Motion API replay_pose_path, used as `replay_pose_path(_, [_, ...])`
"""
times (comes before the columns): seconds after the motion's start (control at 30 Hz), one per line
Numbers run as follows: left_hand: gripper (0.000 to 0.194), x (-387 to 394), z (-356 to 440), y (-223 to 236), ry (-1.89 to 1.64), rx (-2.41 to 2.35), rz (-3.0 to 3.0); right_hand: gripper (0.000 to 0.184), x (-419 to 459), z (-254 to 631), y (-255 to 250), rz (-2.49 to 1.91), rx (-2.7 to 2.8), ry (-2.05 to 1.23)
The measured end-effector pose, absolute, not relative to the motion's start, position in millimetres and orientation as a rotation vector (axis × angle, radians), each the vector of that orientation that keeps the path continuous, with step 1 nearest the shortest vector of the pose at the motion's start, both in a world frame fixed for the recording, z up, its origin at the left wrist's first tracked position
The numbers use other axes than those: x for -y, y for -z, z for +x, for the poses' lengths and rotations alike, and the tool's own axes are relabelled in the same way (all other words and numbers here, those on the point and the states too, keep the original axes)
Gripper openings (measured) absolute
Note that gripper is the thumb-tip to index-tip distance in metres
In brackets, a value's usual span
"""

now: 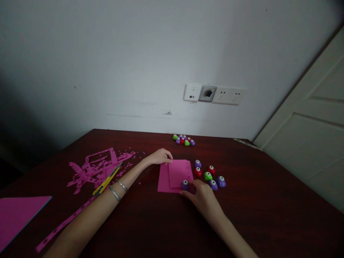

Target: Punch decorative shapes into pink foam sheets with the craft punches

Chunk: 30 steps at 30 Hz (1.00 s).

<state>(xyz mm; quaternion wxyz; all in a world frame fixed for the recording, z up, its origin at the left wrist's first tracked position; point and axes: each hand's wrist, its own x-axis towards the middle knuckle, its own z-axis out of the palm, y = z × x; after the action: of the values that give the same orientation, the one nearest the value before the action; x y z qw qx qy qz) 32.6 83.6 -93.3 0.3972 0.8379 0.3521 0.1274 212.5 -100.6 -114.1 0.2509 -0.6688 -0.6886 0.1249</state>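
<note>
A smaller pink sheet of paper (pixel 177 172) lies over a larger pink sheet (pixel 163 182) in the middle of the table. A row of small marks runs down the smaller sheet's right side. My left hand (pixel 160 156) is closed at the upper left corner of the smaller sheet, thumb and fingers pinching its edge. With thumb and forefinger, my right hand (pixel 202 195) grips a purple craft punch (pixel 185 185) at the sheet's lower right corner. Several more punches stand just right of the paper, among them a green one (pixel 208 176) and a red one (pixel 198 172).
Punched pink paper scraps (pixel 88 171) and tiny cut-outs lie at the left. A yellow utility knife (pixel 107 179) rests by my left forearm, near a long punched strip (pixel 67 220). More punches (pixel 182 140) cluster by the wall. A pink sheet (pixel 21 215) lies at the near left.
</note>
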Motion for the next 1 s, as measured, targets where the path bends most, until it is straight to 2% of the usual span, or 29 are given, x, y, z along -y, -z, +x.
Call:
replay_pose_path(0.1, [0.032,-81.1,31.0,87.8,-0.392,-0.992,2.364,0.028,99.9,221.0,111.1,-1.766,1.88,-0.418])
replay_pose_path(0.2, [0.039,-70.1,29.7,79.8,-0.379,-0.886,2.625,0.028,100.6,225.9,106.5,-1.723,1.924,-0.438])
replay_pose_path(0.33, [0.057,-45.3,31.7,72.7,-0.125,-0.679,2.758,0.023,102.2,224.8,106.5,-1.695,1.976,-0.436])
replay_pose_path(0.53, [0.093,-28.0,34.9,75.5,0.233,-0.751,2.68,0.015,100.8,223.9,116.1,-1.665,2.005,-0.419])
replay_pose_path(1.0, [0.093,-35.0,31.1,80.1,0.253,-0.642,2.529,0.01,101.7,219.8,116.8,-1.658,1.973,-0.378])
